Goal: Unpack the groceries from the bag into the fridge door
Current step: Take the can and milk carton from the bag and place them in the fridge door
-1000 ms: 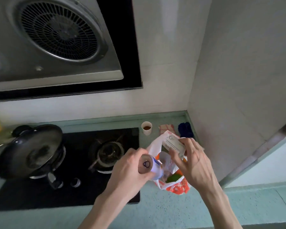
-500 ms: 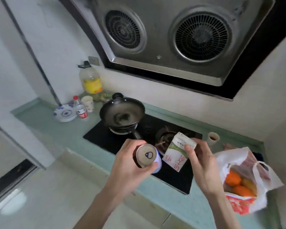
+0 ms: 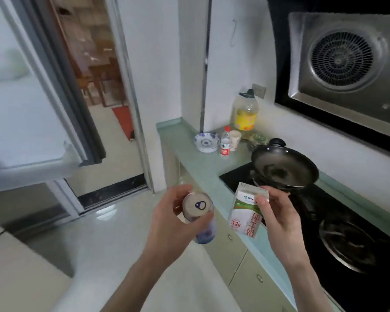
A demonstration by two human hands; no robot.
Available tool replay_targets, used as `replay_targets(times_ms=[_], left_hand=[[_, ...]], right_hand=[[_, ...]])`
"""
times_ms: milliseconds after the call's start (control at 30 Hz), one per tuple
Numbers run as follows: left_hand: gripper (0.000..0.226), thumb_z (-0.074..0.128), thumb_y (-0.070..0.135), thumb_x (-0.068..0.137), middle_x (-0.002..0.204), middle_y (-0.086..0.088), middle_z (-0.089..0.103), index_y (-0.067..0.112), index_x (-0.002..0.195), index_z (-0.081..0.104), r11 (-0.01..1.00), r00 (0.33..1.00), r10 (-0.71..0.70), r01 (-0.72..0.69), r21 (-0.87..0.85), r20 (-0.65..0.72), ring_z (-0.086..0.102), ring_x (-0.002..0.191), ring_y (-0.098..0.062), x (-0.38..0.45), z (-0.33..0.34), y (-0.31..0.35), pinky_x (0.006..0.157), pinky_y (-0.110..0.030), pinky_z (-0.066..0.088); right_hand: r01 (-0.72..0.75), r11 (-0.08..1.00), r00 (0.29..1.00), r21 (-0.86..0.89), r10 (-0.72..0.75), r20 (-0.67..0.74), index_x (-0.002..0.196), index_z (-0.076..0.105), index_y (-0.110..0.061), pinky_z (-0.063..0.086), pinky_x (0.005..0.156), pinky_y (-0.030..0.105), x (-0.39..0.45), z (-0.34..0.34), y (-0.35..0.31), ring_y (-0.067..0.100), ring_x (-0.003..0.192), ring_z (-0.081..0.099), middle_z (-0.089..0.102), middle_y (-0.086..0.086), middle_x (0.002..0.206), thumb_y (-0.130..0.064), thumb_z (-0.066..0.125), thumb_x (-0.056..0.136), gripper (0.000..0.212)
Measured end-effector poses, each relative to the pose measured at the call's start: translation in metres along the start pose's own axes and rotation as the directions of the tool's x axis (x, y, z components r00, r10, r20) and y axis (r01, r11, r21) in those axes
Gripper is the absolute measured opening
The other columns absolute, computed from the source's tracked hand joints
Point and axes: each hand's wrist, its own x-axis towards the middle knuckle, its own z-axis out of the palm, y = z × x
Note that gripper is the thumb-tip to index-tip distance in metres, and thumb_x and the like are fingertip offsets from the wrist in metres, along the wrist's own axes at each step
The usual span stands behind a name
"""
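My left hand [image 3: 167, 224] grips a blue and white drink can [image 3: 197, 216], seen from its top with the pull tab facing me. My right hand [image 3: 279, 219] holds a small white milk carton [image 3: 245, 210] with green and red print, thumb across its front. Both are carried in front of me over the floor beside the counter edge. An open white fridge door [image 3: 27, 122] fills the left side, blurred. The grocery bag is out of view.
The green counter [image 3: 189, 152] runs along the right with a black wok [image 3: 284, 167] on the hob, a stack of plates [image 3: 206, 141], a small bottle [image 3: 225, 143], a cup and an oil jug [image 3: 245, 113]. A doorway [image 3: 99, 86] opens beyond the fridge door.
The view has swung left from the bag and hob toward the fridge door. The carton came out of the bag in my right hand; both hands carry their items along.
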Motion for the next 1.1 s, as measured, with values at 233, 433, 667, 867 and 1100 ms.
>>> replay_targets(times_ms=[233, 433, 667, 867, 1100], left_hand=[[0.052, 0.094, 0.032, 0.066, 0.099, 0.019, 0.073, 0.031, 0.108, 0.065, 0.999, 0.971, -0.037, 0.042, 0.016, -0.238, 0.07, 0.096, -0.004, 0.002, -0.092, -0.016, 0.077, -0.02, 0.059], [0.053, 0.093, 0.035, 0.066, 0.104, 0.019, 0.072, 0.032, 0.111, 0.064, 0.997, 0.924, -0.018, 0.045, 0.061, -0.383, 0.068, 0.102, -0.004, 0.014, -0.16, -0.025, 0.081, -0.018, 0.058], [0.049, 0.094, 0.03, 0.067, 0.101, 0.014, 0.075, 0.028, 0.109, 0.068, 0.993, 0.855, -0.05, 0.097, 0.065, -0.516, 0.071, 0.099, -0.011, 0.044, -0.234, -0.041, 0.08, -0.024, 0.059], [0.051, 0.093, 0.037, 0.064, 0.1, 0.007, 0.077, 0.027, 0.108, 0.069, 0.989, 0.821, -0.079, 0.134, 0.057, -0.566, 0.074, 0.096, -0.017, 0.086, -0.29, -0.05, 0.079, -0.036, 0.063], [0.049, 0.096, 0.03, 0.063, 0.096, 0.009, 0.078, 0.029, 0.103, 0.069, 0.989, 0.804, -0.057, 0.125, 0.076, -0.592, 0.074, 0.089, -0.012, 0.142, -0.337, -0.059, 0.073, -0.021, 0.057]], right_hand=[[0.026, 0.994, 0.968, 0.103, -0.051, 0.245, 0.109, 0.065, -0.02, 0.056, 0.071, 0.015, 0.013, 0.106, -0.032, 0.004, 0.088, 0.074, 0.078, -0.007, 0.101, -0.007, 0.063, 0.098, 0.017], [0.033, 0.972, 0.923, 0.232, -0.119, 0.366, 0.114, 0.065, -0.017, 0.058, 0.072, 0.018, 0.02, 0.184, -0.063, 0.01, 0.094, 0.075, 0.078, -0.008, 0.105, -0.024, 0.063, 0.092, 0.023], [0.067, 0.947, 0.858, 0.315, -0.216, 0.466, 0.11, 0.065, -0.023, 0.06, 0.074, 0.02, 0.042, 0.277, -0.084, 0.011, 0.099, 0.075, 0.077, -0.009, 0.108, -0.032, 0.065, 0.085, 0.027], [0.069, 0.934, 0.831, 0.35, -0.248, 0.498, 0.108, 0.064, -0.027, 0.062, 0.076, 0.024, 0.065, 0.354, -0.095, 0.013, 0.102, 0.075, 0.077, -0.012, 0.109, -0.038, 0.065, 0.085, 0.026], [0.078, 0.931, 0.813, 0.357, -0.267, 0.518, 0.108, 0.065, -0.027, 0.062, 0.073, 0.024, 0.097, 0.434, -0.103, 0.012, 0.102, 0.074, 0.077, -0.01, 0.112, -0.042, 0.068, 0.085, 0.029]])
